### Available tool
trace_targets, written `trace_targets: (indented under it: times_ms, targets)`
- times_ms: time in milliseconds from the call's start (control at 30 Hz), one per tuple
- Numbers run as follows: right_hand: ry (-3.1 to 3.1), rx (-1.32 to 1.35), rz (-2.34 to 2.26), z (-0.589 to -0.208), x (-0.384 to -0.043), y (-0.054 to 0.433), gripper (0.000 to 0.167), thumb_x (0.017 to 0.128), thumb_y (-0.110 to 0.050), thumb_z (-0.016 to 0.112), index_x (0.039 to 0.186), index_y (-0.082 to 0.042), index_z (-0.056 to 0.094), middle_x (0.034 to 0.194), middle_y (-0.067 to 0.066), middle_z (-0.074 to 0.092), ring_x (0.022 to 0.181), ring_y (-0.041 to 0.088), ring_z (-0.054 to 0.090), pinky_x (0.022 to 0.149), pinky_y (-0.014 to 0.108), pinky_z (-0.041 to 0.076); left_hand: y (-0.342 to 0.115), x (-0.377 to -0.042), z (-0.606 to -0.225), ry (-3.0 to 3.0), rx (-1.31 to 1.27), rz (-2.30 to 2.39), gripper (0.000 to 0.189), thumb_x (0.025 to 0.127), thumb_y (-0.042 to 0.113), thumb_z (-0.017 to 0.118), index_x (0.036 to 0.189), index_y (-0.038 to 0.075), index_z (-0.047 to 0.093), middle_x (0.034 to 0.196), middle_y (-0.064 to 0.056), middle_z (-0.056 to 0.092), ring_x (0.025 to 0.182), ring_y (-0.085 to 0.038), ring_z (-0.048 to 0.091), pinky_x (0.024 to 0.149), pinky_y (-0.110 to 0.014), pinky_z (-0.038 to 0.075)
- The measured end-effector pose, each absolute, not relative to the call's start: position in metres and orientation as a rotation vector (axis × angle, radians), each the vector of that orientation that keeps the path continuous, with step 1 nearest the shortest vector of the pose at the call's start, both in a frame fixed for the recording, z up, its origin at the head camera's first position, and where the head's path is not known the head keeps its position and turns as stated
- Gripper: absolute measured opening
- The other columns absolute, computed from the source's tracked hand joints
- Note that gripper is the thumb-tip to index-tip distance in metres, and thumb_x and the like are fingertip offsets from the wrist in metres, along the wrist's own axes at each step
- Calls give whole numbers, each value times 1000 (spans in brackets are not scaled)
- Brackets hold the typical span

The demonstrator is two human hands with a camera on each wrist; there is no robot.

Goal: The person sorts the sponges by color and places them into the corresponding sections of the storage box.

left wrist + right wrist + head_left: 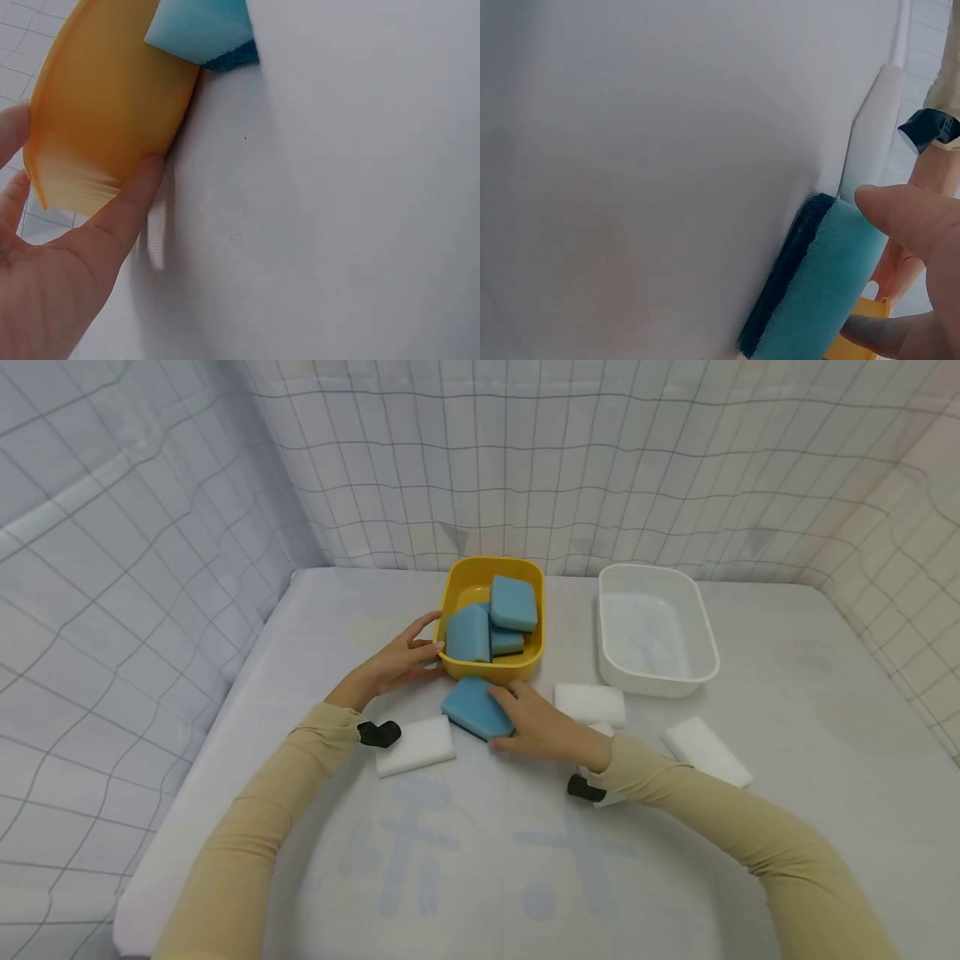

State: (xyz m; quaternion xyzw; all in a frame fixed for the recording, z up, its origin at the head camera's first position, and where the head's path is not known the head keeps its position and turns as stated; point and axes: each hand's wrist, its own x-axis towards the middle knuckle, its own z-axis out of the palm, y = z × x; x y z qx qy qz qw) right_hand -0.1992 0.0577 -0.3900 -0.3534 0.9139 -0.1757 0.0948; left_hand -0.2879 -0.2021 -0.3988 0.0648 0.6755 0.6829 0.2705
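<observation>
In the head view, my right hand grips a blue sponge with a dark scouring layer underneath, on the table just in front of a yellow container. The right wrist view shows my thumb and a finger on either side of the blue sponge. My left hand touches the left side of the yellow container with its fingers spread; the left wrist view has the fingers along its outer wall. Inside the yellow container lie several blue sponges, loosely stacked.
At right stands a white container. White sponge blocks lie on the table: one near my left wrist, one before the white container, one farther right, and one partly hidden under my right wrist. Grid-patterned cloth hangs behind.
</observation>
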Motion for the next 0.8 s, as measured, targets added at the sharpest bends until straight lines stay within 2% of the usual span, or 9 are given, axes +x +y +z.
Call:
trace_targets:
  times_ms: [333,800]
  targets:
    - [2733,-1082,-549,-393,-203,60,72,86,-31,67,142,1,34,130,20,46,113,27,50,99,40,47,-201,-288,-397,1824,150,1829,66,99,15,45,150,36,9,152,-21,13,138,-36,28,115,-50,30]
    - [2820,-1180,-591,-388,-194,67,68,83,-29,70,138,0,41,123,18,51,104,25,53,91,37,51,-198,-283,-387,1802,134,1828,67,99,11,44,150,34,7,149,-23,17,137,-37,30,116,-51,28]
